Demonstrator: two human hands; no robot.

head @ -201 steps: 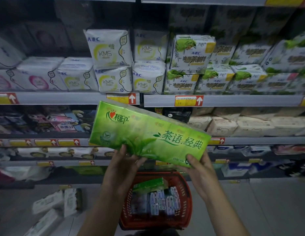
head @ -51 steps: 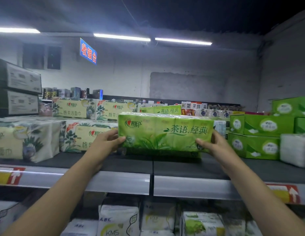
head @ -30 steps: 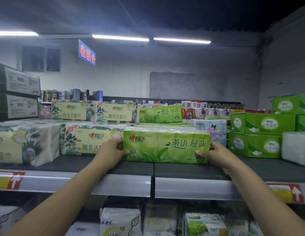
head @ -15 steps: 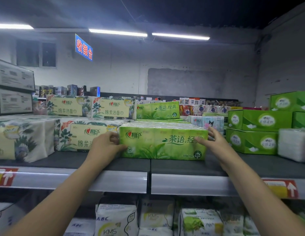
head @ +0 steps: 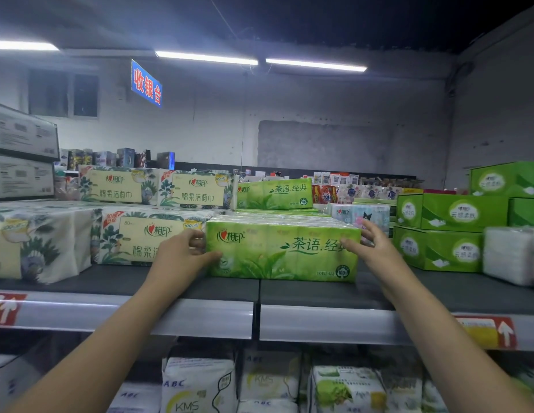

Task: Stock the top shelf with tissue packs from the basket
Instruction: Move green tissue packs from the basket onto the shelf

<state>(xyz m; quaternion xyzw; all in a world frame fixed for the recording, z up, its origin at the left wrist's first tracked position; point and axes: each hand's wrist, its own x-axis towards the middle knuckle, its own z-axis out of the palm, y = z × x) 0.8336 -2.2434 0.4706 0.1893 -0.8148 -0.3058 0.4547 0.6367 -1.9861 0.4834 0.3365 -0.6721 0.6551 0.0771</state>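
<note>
The green tissue pack (head: 283,251) sits on the top shelf (head: 200,289) close to its front edge, its long axis running along that edge, between my two hands. My left hand (head: 178,257) grips the left end, thumb on the front face, fingers curled round the side. My right hand (head: 376,251) lies at the right end, fingers spread and straight. Letting go, I judge, means drawing both hands straight back toward me.

My left hand (head: 182,257) grips the left end of the green tissue pack (head: 282,251), which sits on the top shelf (head: 125,281) just beside a floral pack (head: 134,234). My right hand (head: 376,248) spreads loosely at its right end, thumb on the front.
</note>
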